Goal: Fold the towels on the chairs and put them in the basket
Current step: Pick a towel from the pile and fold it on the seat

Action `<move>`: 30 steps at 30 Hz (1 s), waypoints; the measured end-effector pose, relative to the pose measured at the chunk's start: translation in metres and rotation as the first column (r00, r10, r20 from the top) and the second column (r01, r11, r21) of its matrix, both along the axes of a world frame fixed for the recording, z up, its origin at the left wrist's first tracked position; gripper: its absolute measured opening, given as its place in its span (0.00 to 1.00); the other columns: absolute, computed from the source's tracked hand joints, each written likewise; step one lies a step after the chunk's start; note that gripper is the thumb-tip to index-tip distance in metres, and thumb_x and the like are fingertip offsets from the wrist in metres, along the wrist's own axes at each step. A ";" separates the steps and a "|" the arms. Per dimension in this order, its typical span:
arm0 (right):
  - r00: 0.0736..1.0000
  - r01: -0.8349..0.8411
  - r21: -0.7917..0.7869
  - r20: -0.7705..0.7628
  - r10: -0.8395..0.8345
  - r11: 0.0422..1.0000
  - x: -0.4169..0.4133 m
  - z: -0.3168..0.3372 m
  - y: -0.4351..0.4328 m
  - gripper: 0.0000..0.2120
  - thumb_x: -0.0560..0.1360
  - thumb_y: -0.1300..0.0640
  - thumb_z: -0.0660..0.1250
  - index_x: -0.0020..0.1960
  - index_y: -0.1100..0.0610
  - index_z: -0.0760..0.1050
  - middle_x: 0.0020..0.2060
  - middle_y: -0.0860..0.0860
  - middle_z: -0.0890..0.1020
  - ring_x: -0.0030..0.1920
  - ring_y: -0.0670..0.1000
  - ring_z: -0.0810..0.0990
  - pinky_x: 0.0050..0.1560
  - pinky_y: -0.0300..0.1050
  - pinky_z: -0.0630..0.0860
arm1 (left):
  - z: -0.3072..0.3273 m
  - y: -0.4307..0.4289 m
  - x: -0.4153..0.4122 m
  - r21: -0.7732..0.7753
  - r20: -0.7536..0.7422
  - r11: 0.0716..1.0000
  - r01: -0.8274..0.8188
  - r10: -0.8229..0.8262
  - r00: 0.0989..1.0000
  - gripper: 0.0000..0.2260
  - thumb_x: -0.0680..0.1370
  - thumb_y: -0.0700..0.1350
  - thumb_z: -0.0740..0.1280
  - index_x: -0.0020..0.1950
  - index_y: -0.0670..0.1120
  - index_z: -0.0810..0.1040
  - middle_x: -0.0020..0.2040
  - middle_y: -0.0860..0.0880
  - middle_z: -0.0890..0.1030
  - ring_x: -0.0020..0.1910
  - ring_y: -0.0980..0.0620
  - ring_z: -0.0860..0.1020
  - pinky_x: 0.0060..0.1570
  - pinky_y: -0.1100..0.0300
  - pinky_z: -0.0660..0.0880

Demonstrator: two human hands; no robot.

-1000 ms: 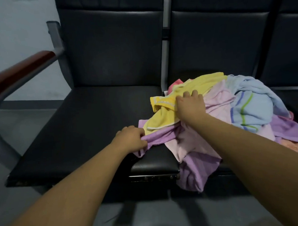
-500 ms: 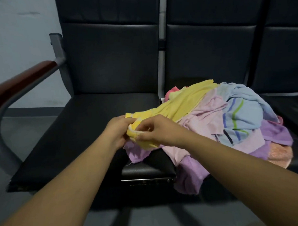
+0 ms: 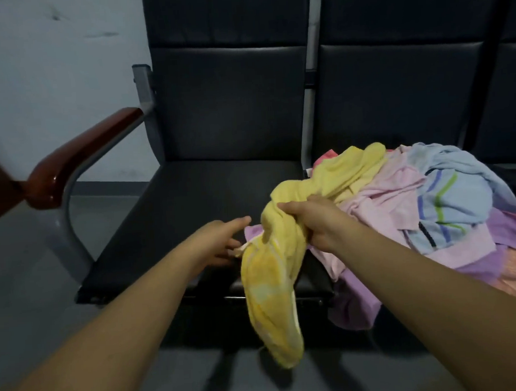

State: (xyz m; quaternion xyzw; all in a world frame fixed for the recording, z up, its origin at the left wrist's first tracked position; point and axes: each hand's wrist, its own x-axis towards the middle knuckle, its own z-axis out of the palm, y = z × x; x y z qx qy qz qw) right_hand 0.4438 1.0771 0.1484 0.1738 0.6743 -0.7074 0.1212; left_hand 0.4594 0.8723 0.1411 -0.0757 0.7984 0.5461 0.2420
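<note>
At the front edge of the chair seat [image 3: 186, 204], the right grip [image 3: 308, 222] clenches the bunched yellow towel [image 3: 272, 289], free end hanging down. The left grip [image 3: 220, 244], fingers spread, sits just beside the towel at 9 o'clock; the towel pile [image 3: 428, 199] lies at 3 o'clock.

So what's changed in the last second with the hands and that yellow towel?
The right hand took hold of the yellow towel and dragged it partly off the pile toward the person; its end now hangs over the seat front. The left hand let go of the purple towel and now reaches open beside the yellow one. The rest of the pile and the chairs stayed put.
</note>
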 end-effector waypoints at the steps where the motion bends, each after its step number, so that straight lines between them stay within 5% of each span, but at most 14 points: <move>1: 0.996 -0.087 0.025 -0.015 0.087 0.996 0.004 0.003 -0.001 0.22 0.71 0.55 0.77 0.61 0.58 0.73 0.55 0.58 0.82 0.54 0.60 0.83 0.54 0.64 0.80 | -0.003 0.001 -0.002 -0.060 -0.075 0.994 -0.096 0.092 0.993 0.28 0.76 0.65 0.66 0.64 0.44 0.76 0.55 0.44 0.81 0.55 0.46 0.80 0.61 0.47 0.77; 5: 0.943 -0.332 0.088 -0.002 0.333 0.939 0.018 0.005 -0.015 0.19 0.73 0.54 0.76 0.59 0.59 0.75 0.56 0.58 0.83 0.57 0.59 0.82 0.61 0.62 0.77 | 0.000 0.011 -0.007 0.299 -0.033 0.945 -0.131 0.148 0.988 0.27 0.76 0.66 0.66 0.59 0.44 0.83 0.52 0.44 0.85 0.50 0.47 0.84 0.55 0.52 0.78; 8: 0.938 -0.346 0.038 0.011 0.346 0.937 0.019 -0.004 -0.014 0.16 0.76 0.50 0.71 0.58 0.61 0.79 0.56 0.59 0.84 0.59 0.61 0.82 0.63 0.61 0.76 | -0.001 0.022 -0.005 0.287 -0.015 0.953 -0.095 0.103 0.995 0.18 0.76 0.53 0.73 0.58 0.41 0.83 0.53 0.42 0.86 0.53 0.44 0.84 0.60 0.47 0.78; 15: 0.992 -0.114 -0.241 0.032 0.125 0.964 0.013 -0.005 0.010 0.18 0.75 0.56 0.72 0.63 0.60 0.78 0.55 0.57 0.84 0.54 0.57 0.83 0.57 0.55 0.79 | 0.009 0.020 -0.008 0.549 -0.010 0.790 -0.272 0.332 0.943 0.07 0.81 0.38 0.66 0.57 0.44 0.80 0.53 0.44 0.85 0.54 0.46 0.83 0.55 0.49 0.80; 20: 0.989 0.129 -0.615 0.137 -0.056 0.778 0.011 -0.004 0.013 0.20 0.78 0.46 0.65 0.62 0.59 0.76 0.56 0.62 0.83 0.59 0.63 0.80 0.63 0.64 0.72 | 0.016 0.001 -0.005 0.588 0.006 0.771 -0.243 0.297 0.955 0.11 0.74 0.33 0.67 0.56 0.41 0.77 0.55 0.42 0.79 0.51 0.44 0.80 0.51 0.49 0.80; 22: 0.988 0.148 -0.615 0.121 -0.093 0.774 0.012 -0.001 0.011 0.17 0.78 0.49 0.65 0.60 0.59 0.75 0.55 0.62 0.82 0.58 0.64 0.80 0.59 0.63 0.74 | 0.019 -0.002 -0.001 0.606 0.062 0.752 -0.259 0.280 0.958 0.08 0.76 0.39 0.70 0.54 0.42 0.80 0.52 0.43 0.81 0.48 0.46 0.82 0.48 0.51 0.80; 26: 1.000 0.019 -0.518 0.029 -0.005 0.855 0.014 0.012 0.006 0.08 0.78 0.59 0.67 0.54 0.62 0.76 0.47 0.61 0.84 0.55 0.61 0.81 0.62 0.60 0.75 | 0.016 -0.014 -0.001 0.655 0.307 0.656 -0.375 0.222 0.925 0.29 0.76 0.64 0.66 0.59 0.39 0.82 0.58 0.38 0.83 0.57 0.39 0.82 0.62 0.42 0.75; 28: 0.997 -0.041 -0.446 0.040 0.065 0.894 0.015 0.016 0.005 0.05 0.77 0.61 0.67 0.51 0.62 0.76 0.38 0.59 0.85 0.49 0.60 0.82 0.57 0.58 0.78 | 0.013 -0.016 -0.001 0.623 0.290 0.692 -0.365 0.228 0.929 0.20 0.79 0.57 0.66 0.56 0.41 0.84 0.55 0.41 0.83 0.52 0.42 0.83 0.60 0.45 0.77; 30: 0.993 -0.040 -0.435 0.083 0.084 0.900 0.017 0.016 0.006 0.07 0.77 0.60 0.68 0.53 0.62 0.76 0.40 0.58 0.85 0.47 0.59 0.82 0.52 0.57 0.78 | 0.012 -0.019 -0.002 0.594 0.210 0.709 -0.381 0.320 0.924 0.09 0.78 0.46 0.69 0.54 0.42 0.82 0.52 0.43 0.82 0.49 0.45 0.82 0.55 0.48 0.79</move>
